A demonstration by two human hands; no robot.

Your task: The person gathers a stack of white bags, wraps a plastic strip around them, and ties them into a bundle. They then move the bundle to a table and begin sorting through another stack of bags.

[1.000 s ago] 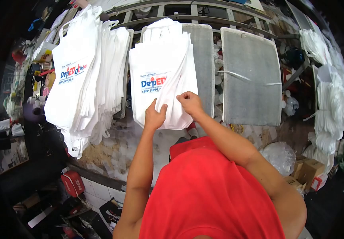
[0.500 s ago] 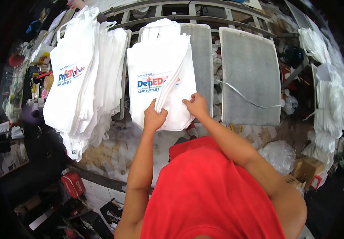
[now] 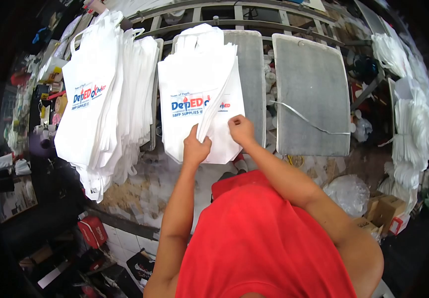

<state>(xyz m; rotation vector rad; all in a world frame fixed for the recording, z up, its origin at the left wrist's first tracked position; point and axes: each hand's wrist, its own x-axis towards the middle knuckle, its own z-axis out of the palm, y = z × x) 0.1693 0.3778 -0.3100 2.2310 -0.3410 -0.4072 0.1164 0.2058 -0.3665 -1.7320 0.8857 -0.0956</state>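
A stack of white tote bags with blue and red "DepED" print lies on a grey board in front of me. My left hand is closed on the lower edges of several bags, which are lifted and curled to the left. Beneath them, part of the same print shows on a bag still lying flat. To the right, my right hand rests over that flat bag with its fingers pinched together. Whether any fabric is between those fingertips is hidden.
A thick pile of similar bags hangs over the left board. At right lies another grey board with a thin white strip across it. More white bundles hang at far right, above cardboard boxes and clear plastic.
My right hand has shifted slightly up and its fingers have curled in. The lifted edges in my left hand sit a little further right, and more print shows on the bag below.
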